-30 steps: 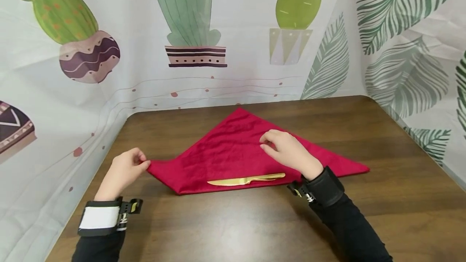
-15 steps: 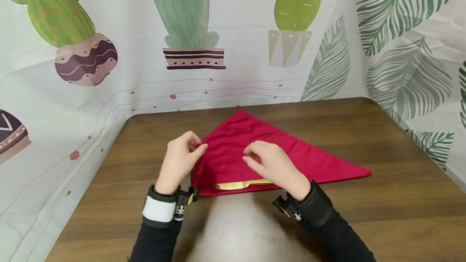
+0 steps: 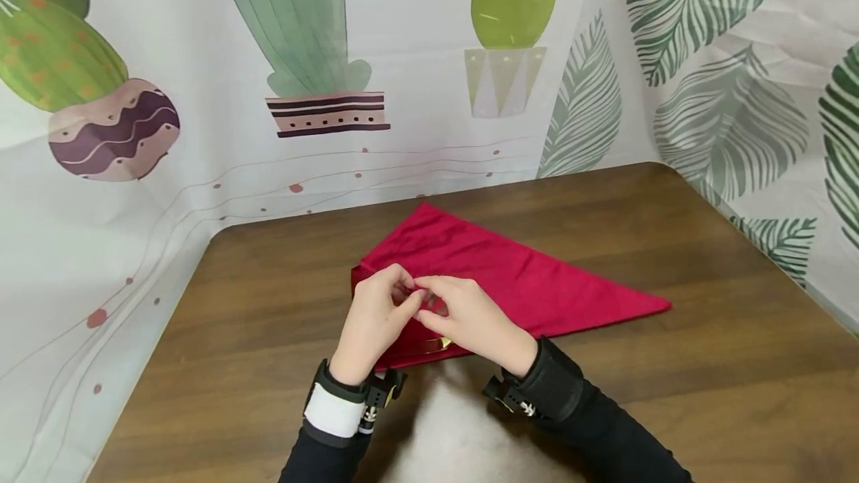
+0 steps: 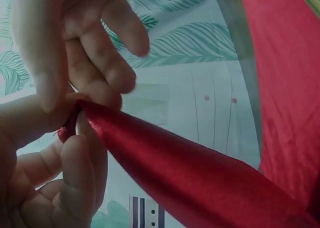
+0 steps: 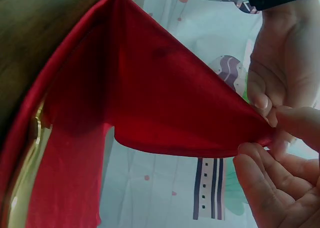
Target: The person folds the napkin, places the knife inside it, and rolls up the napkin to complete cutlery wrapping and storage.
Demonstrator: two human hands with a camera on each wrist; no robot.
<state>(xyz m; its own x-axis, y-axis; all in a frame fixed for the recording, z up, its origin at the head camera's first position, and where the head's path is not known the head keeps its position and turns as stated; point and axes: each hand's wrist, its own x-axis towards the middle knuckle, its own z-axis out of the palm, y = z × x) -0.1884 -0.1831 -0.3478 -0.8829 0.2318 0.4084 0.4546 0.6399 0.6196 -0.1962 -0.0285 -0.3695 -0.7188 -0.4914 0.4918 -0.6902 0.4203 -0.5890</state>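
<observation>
Head view | A white backdrop (image 3: 416, 21) hangs behind a brown wooden table (image 3: 215, 364), glare (image 3: 439, 442) gleaming at 6 o'clock | Printed potted cacti (image 3: 305, 21) stand at 10, 11 and 1 o'clock | Printed leaves (image 3: 728, 121) spread from 2 to 3 o'clock

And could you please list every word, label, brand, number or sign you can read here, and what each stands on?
There are none to read.
Cloth: no lettering shows.
Knife: partly hidden; no legible mark on what shows.
White band: no text shows.
Backdrop: plants and patterns, no words.
</observation>
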